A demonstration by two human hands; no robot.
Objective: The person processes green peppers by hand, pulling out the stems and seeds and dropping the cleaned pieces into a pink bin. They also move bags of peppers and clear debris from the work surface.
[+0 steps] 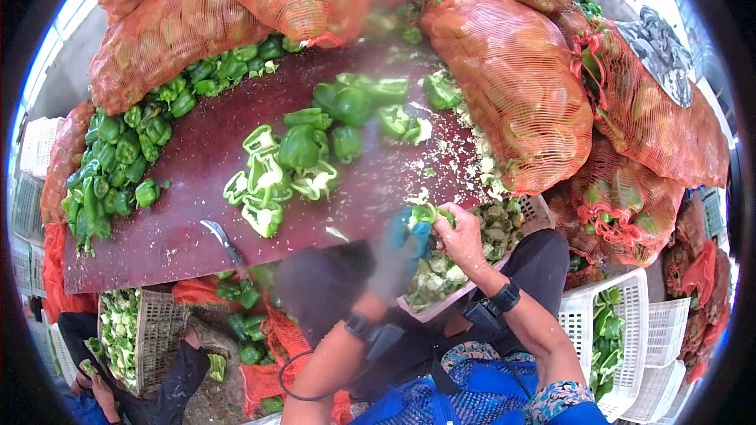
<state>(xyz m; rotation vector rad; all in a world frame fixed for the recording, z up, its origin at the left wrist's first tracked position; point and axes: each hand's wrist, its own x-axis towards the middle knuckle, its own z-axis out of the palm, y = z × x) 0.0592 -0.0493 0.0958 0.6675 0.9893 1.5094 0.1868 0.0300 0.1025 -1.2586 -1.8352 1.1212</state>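
Observation:
My left hand, in a teal glove and partly blurred, is closed around a piece of green bell pepper at the table's front edge. The bare fingers of my right hand pinch the same piece from the right. Below both hands, a crate between my legs holds pale pepper cores and seeds. Cut-open green pepper halves and whole green peppers lie in a group on the dark red table ahead. A curved-blade knife rests near the front edge, left of my hands.
Full orange mesh sacks line the back and right of the table. Whole peppers are heaped at left. White crates with cut peppers stand at lower right. Another person's hand is at lower left, beside a crate.

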